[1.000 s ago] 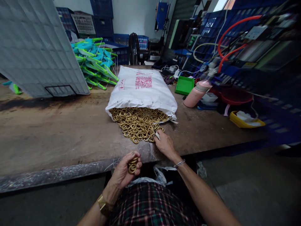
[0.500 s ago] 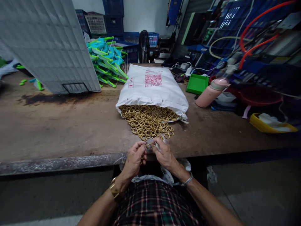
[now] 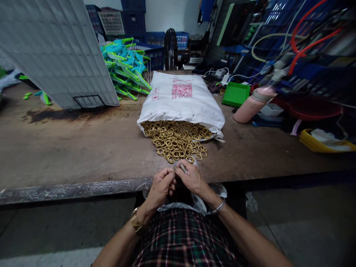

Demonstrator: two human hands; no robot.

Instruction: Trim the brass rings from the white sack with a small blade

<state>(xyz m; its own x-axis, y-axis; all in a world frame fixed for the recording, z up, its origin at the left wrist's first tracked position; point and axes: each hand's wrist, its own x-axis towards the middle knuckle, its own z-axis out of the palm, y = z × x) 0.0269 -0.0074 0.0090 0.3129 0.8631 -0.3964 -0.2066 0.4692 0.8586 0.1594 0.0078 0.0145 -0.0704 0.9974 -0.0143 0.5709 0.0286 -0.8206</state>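
Just over the table's front edge my left hand (image 3: 160, 187) is closed, thumb and forefinger pinched together; whatever is between them is hidden. My right hand (image 3: 194, 181) meets it fingertip to fingertip. A small, slim grey tool (image 3: 183, 168) sticks up from between my right thumb and fingers; its exact kind is too small to tell. Right beyond my fingers lies a heap of brass-coloured rings (image 3: 178, 142), spilling from the mouth of a white woven sack (image 3: 178, 105) with red print. A few single rings lie loose at the near side of the heap.
A pale grey ribbed panel (image 3: 63, 48) stands on the wooden table (image 3: 69, 155) at left, beside stacked green and blue plastic parts (image 3: 128, 70). To the right are a green tray (image 3: 236, 94), a pink bottle (image 3: 251, 105) and a yellow container (image 3: 319, 142).
My hands have come closer together, so the fingertips now meet. The brass ring that showed between them is now hidden. The view has shifted slightly.
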